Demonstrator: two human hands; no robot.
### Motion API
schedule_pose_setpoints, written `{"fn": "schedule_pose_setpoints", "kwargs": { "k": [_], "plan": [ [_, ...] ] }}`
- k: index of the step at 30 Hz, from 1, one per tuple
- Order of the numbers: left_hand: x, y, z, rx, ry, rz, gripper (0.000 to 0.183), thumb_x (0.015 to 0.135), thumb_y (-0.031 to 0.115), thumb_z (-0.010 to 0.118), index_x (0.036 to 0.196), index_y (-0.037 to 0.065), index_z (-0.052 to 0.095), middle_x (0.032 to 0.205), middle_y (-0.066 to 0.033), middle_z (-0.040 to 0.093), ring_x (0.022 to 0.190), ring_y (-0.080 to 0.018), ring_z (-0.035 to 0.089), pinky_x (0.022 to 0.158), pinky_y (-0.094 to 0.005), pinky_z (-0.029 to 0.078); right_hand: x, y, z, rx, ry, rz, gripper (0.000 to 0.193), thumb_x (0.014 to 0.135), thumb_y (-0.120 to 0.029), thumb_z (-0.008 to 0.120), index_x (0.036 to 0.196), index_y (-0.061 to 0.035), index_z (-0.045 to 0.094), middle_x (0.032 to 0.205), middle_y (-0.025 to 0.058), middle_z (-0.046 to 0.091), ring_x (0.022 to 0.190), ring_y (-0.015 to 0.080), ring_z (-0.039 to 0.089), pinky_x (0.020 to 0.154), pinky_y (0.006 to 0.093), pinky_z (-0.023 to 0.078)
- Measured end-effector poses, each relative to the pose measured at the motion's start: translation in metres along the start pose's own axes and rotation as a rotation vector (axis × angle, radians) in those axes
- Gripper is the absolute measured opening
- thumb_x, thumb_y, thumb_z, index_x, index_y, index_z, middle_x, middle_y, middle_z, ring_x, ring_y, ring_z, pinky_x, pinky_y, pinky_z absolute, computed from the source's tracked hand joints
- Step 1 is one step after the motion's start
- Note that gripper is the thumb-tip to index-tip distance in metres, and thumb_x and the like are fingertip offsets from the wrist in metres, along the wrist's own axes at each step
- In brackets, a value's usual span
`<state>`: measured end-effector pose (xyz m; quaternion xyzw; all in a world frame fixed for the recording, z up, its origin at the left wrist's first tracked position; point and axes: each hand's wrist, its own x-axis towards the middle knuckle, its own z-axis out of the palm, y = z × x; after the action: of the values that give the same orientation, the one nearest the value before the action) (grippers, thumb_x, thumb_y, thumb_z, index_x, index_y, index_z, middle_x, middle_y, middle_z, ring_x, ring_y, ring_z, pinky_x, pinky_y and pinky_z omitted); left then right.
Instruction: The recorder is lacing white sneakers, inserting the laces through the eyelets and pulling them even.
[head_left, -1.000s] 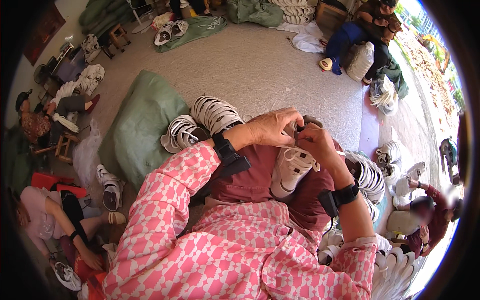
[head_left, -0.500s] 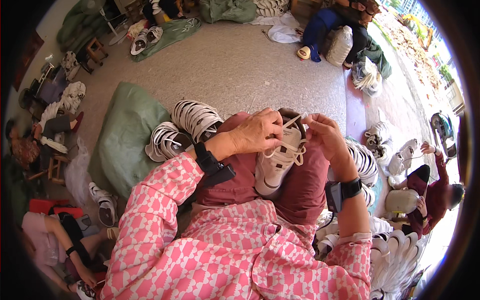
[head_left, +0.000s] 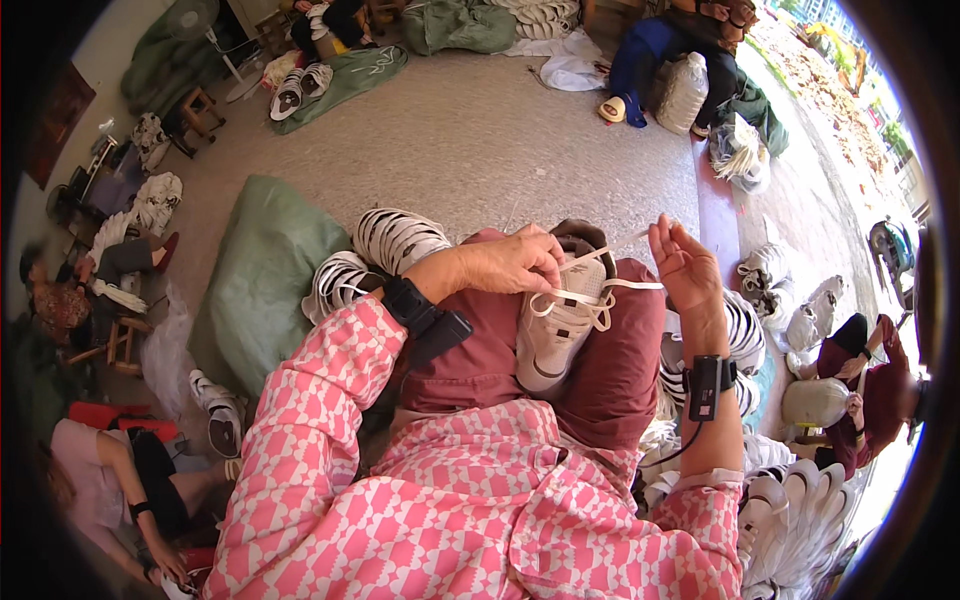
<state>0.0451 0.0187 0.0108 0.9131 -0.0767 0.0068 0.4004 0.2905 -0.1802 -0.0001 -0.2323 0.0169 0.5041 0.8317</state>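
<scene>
A white sneaker [head_left: 553, 335] lies on my lap, toe toward me, over dark red trousers [head_left: 610, 370]. My left hand [head_left: 510, 262] rests on the shoe's upper part and pinches a white lace there. My right hand [head_left: 683, 262] is raised to the right of the shoe and grips the white lace [head_left: 610, 285], which runs taut from the shoe to its fingers. Both wrists carry black bands. My sleeves are pink with a white pattern.
Rows of white shoes [head_left: 390, 240] lie beside a green sack [head_left: 262, 280] at my left, more shoes [head_left: 790, 510] at my right. Other people sit at the left [head_left: 130, 480], right [head_left: 870, 370] and far side [head_left: 690, 40]. The concrete floor [head_left: 500, 140] stretches ahead.
My right hand has moved out to the right, drawing the lace away from the shoe. The left hand stays on the shoe's top.
</scene>
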Motion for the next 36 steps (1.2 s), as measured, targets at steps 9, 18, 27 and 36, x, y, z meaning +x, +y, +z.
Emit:
{"fn": "schedule_pose_setpoints", "kwargs": {
  "k": [9,18,27,36],
  "plan": [
    [0.001,0.010,-0.005,-0.024,-0.018,-0.044,0.017,0.084,0.024,0.068,0.093,0.010,0.075,0.117,-0.0059,0.057,0.119,-0.0245,0.043,0.105,-0.0361,0.032,-0.015,-0.005,-0.021,-0.368,0.034,-0.014,0.014,0.094,-0.005,0.054,0.106,0.0014,0.057,0.100,0.0120,0.066,0.093,0.0243,0.068,0.084,0.0370,0.058],
    [0.008,0.005,-0.006,-0.266,0.124,-0.132,0.023,0.091,0.019,0.060,0.112,0.008,0.061,0.106,-0.0038,0.061,0.110,-0.0177,0.051,0.097,-0.0329,0.040,-0.039,0.024,-0.007,-1.256,0.068,-0.338,0.017,0.090,-0.020,0.067,0.097,-0.0041,0.067,0.087,-0.0004,0.066,0.077,0.0086,0.062,0.068,0.0223,0.048],
    [-0.012,0.003,0.001,-0.029,0.266,-0.010,0.024,0.073,0.000,0.065,0.096,0.006,0.060,0.116,-0.0076,0.054,0.113,-0.0229,0.053,0.096,-0.0349,0.043,-0.056,0.053,0.033,-1.666,-0.374,-0.477,0.010,0.084,-0.008,0.066,0.094,-0.0059,0.067,0.119,0.0120,0.059,0.102,0.0252,0.060,0.087,0.0376,0.050],
    [-0.011,0.007,0.015,0.033,0.397,-0.027,0.020,0.072,0.007,0.076,0.087,0.006,0.063,0.113,-0.0093,0.055,0.109,-0.0248,0.057,0.093,-0.0340,0.045,-0.036,0.080,0.036,-1.885,-0.530,-0.760,0.024,0.079,-0.007,0.064,0.103,-0.0087,0.064,0.122,0.0123,0.056,0.113,0.0338,0.053,0.096,0.0447,0.042]
  ]
}}
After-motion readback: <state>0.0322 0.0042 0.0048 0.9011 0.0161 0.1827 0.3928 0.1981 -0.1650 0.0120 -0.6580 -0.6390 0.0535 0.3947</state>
